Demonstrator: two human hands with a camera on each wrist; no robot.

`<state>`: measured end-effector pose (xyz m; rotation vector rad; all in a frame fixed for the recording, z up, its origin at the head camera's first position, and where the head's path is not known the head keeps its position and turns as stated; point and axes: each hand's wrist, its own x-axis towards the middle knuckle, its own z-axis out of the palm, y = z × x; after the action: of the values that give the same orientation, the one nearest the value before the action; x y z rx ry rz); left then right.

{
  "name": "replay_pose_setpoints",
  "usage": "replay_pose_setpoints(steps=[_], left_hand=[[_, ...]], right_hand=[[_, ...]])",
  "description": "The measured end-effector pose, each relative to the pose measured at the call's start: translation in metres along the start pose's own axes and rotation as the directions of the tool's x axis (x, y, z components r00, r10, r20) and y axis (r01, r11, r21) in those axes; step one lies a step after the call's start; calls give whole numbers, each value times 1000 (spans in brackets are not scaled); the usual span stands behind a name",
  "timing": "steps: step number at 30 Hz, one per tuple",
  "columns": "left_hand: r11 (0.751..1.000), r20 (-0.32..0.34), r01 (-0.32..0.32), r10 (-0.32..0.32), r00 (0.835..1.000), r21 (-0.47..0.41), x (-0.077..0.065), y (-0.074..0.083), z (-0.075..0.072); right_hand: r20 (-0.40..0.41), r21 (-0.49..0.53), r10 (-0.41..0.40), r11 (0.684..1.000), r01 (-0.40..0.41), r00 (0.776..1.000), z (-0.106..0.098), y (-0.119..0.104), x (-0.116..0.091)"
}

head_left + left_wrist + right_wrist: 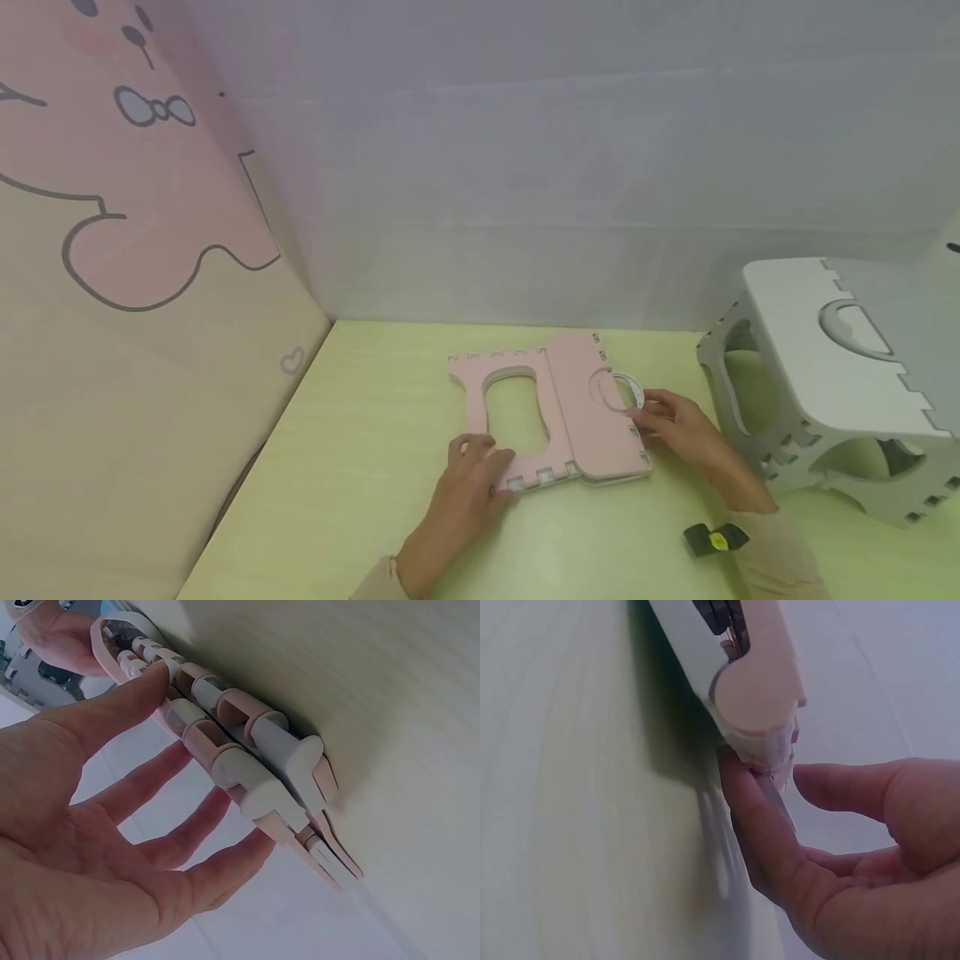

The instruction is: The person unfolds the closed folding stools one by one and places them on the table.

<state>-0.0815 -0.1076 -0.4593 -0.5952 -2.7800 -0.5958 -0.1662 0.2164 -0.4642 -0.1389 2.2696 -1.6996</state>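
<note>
A pink and white folding step stool (pixel 592 417), folded flat, lies on the table in the head view. Its leg panel with a large cutout extends to the left, and a thin white carrying handle (pixel 633 388) sticks out on the right. My left hand (pixel 468 487) grips the near left edge, fingers over the pink face. In the left wrist view its thumb lies against the hinged edge (pixel 217 750). At the handle, my right hand (pixel 678 427) pinches with thumb and fingers. The right wrist view shows its fingers (pixel 761 817) under the stool's edge.
A grey and white step stool (pixel 832 350) stands unfolded at the right, close to my right forearm. A grey-white wall sheet (pixel 525 208) rises behind the pale yellow-green table (pixel 360 417). A printed pink cartoon curtain (pixel 150 267) hangs at the left.
</note>
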Motion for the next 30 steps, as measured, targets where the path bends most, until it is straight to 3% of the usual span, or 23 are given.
replay_pose_setpoints(steps=[8, 18, 30], left_hand=[[998, 23, 52, -53, 998, 34, -1, 3, -4], [998, 50, 45, -47, 998, 41, 0, 1, -6], [1000, 35, -5, 5, 999, 13, 0, -1, -10]], right_hand=[[-51, -11, 14, 1000, -15, 999, 0, 0, 1], [-97, 8, 11, 1000, -10, 995, 2, 2, 2], [-160, 7, -27, 1000, 29, 987, 3, -10, -1]])
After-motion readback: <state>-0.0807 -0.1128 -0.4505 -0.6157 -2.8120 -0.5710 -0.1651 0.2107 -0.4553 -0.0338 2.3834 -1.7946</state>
